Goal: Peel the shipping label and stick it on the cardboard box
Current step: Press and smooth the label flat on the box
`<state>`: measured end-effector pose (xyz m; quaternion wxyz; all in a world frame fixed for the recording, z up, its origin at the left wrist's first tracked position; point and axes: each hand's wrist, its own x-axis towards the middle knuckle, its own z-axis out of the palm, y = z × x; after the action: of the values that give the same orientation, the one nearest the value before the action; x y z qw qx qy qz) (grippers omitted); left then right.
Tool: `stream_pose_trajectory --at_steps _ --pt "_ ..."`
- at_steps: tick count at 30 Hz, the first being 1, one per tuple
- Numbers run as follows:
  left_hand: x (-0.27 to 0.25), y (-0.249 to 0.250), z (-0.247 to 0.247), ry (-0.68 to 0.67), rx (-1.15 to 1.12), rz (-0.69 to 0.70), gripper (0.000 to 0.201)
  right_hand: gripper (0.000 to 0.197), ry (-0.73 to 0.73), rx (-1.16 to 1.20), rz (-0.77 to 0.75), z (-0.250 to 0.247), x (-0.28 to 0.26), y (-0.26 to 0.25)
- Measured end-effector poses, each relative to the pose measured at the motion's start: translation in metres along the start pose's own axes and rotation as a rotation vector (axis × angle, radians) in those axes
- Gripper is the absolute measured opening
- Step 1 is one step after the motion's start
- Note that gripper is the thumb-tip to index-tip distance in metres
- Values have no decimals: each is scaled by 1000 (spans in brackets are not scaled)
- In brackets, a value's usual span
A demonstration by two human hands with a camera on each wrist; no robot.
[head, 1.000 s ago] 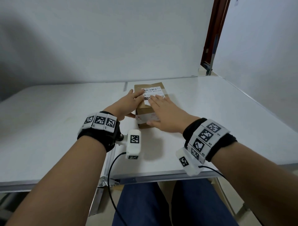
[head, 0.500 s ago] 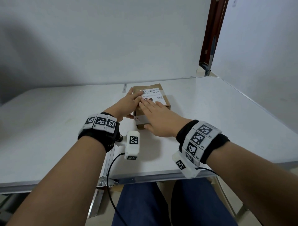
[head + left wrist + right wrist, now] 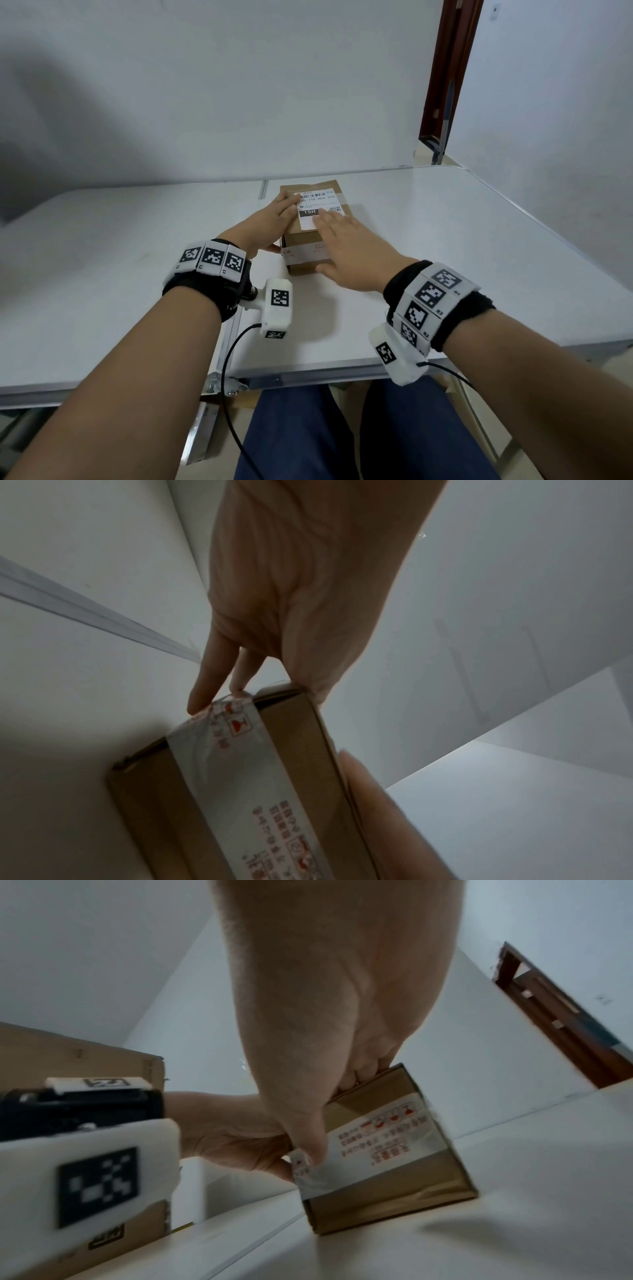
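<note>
The shipping label (image 3: 317, 208), white with a barcode and a dark band reading "15H", lay flat on the top face of the cardboard box (image 3: 305, 236). The box stood on the white table (image 3: 462, 246) beside the seam between its two panels, nearer the far edge than the near one. A strip of white tape with red print (image 3: 380, 1139) crossed the near face of the box. The right hand (image 3: 346, 250) lay palm down on the box top, fingers straight and close together, their tips on the near part of the label; its thumb hung against the taped near face. The left hand (image 3: 265, 222) gripped the left side of the box, fingers extended over the top edge to touch the left margin of the label, thumb against the near left corner. Both wrists carried bands with black-and-white markers (image 3: 214, 258).
</note>
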<state>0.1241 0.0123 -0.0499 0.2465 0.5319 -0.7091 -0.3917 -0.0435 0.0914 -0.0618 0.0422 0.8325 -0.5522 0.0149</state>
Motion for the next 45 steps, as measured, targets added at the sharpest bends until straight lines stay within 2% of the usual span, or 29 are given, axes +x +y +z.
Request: stream_pose_trajectory --at_steps 2,6,10,13,15,18,25,32,36,39,45 --pt "-1 1 -2 -12 0 4 46 79 -3 19 55 0 -5 12" --pt "-1 1 -4 -49 54 89 40 75 -6 44 58 0 -8 22" --pt "5 4 -3 76 322 152 46 78 -13 52 70 2 -7 18" --pt "5 12 7 17 258 186 44 77 -4 51 76 2 -7 18" --pt "6 13 16 -33 211 164 46 75 -6 47 75 1 -8 18" --pt "12 6 19 -16 296 76 58 76 -17 49 80 -4 -10 17" --pt "11 7 16 -35 385 74 64 77 -46 15 81 -8 -8 24" --pt "6 12 15 -44 401 83 61 77 -176 136 236 -14 -15 56" --pt "8 9 16 -40 412 87 61 70 -83 280 228 -26 3 57" --pt "11 7 15 -67 466 77 64 53 -20 352 154 -33 23 42" --pt "20 3 8 -144 558 69 77 44 -53 350 126 -30 46 36"
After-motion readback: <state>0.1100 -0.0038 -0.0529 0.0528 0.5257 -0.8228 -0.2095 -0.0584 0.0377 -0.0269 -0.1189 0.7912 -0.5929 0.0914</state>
